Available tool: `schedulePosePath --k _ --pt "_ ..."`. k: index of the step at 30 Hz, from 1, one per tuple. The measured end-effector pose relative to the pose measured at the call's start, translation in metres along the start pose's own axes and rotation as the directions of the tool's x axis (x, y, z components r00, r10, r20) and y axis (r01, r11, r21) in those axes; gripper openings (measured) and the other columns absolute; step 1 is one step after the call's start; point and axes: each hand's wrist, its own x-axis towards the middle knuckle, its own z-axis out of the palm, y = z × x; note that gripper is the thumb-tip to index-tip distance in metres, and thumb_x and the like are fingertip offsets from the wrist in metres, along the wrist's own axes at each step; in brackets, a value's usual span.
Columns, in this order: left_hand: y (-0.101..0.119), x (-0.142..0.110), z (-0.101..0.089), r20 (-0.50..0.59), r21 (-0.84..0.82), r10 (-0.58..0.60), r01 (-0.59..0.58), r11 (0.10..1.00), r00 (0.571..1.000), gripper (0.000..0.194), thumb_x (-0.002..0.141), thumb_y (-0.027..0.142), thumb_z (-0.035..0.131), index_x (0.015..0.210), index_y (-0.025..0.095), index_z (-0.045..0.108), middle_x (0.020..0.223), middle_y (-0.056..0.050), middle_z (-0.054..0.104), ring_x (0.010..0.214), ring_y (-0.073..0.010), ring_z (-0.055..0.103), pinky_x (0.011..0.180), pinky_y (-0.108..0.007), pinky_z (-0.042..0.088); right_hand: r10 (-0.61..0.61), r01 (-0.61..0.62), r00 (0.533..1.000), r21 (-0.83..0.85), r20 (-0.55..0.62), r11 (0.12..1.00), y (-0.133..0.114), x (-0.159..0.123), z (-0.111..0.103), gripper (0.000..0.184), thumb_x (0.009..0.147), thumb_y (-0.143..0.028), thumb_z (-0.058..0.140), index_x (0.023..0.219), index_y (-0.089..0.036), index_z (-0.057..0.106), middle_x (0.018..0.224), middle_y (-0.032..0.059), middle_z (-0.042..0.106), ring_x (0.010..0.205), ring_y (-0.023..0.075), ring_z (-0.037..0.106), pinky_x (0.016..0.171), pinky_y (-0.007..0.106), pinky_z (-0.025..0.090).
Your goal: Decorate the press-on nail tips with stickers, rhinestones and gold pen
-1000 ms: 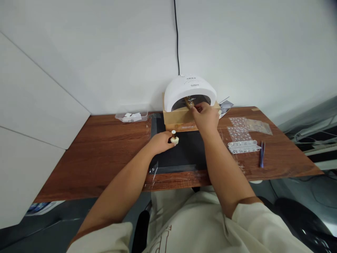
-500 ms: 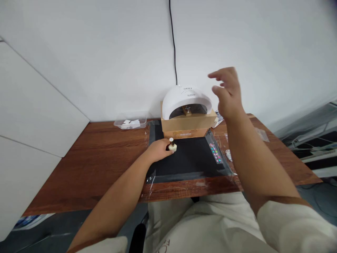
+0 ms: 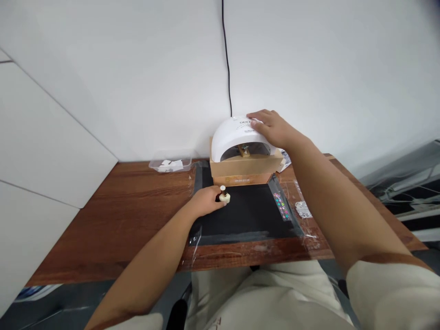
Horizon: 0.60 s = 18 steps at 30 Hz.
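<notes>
A white nail lamp (image 3: 228,133) rests on a cardboard box (image 3: 254,166) against the wall. On top of its dome lies my right hand (image 3: 273,128), fingers stretched out over the right part of the printed panel. A small gold object (image 3: 244,150) stands inside the lamp's arched opening. My left hand (image 3: 208,200) is closed around a cream nail polish bottle (image 3: 225,198) with a shiny gold-toned cap, held at the black mat (image 3: 240,222) in front of the box. Whether the bottle touches the mat, I cannot tell.
A clear plastic tray (image 3: 171,165) with white pieces stands at the back left of the wooden table (image 3: 137,206). A strip of colourful gems (image 3: 282,207) lies on the mat's right side, beside a clear packet (image 3: 303,209). A black cable (image 3: 227,59) runs down the wall behind the lamp.
My right hand has come down and left from the air onto the top of the lamp. My left hand still holds the bottle in about the same place.
</notes>
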Motion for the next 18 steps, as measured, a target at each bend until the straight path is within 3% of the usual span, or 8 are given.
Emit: schedulePosePath --k 11,18 --pt "0.0028 0.0005 -0.0017 0.011 -0.012 -0.017 0.017 1.000 1.000 0.026 0.083 0.040 0.065 0.100 0.021 0.067 0.100 -0.005 0.073 0.089 -0.0217 0.069 0.077 -0.028 0.048 -0.043 0.044 0.999 -0.117 0.009 0.992 -0.0025 -0.0016 0.0001 0.056 0.097 -0.056 0.034 0.134 -0.023 0.060 0.138 0.0098 0.061 0.130 0.0351 0.047 0.111 0.056 0.036" --pt "0.0045 0.0005 -0.0028 0.028 -0.016 -0.025 0.025 1.000 0.999 0.025 0.084 0.042 0.064 0.097 0.021 0.067 0.101 -0.005 0.074 0.091 -0.0224 0.070 0.075 -0.028 0.048 0.021 -0.022 0.999 0.047 0.026 0.999 0.0010 -0.0037 0.0058 0.062 0.096 -0.063 0.033 0.143 -0.026 0.052 0.145 0.0098 0.055 0.135 0.0324 0.048 0.111 0.051 0.038"
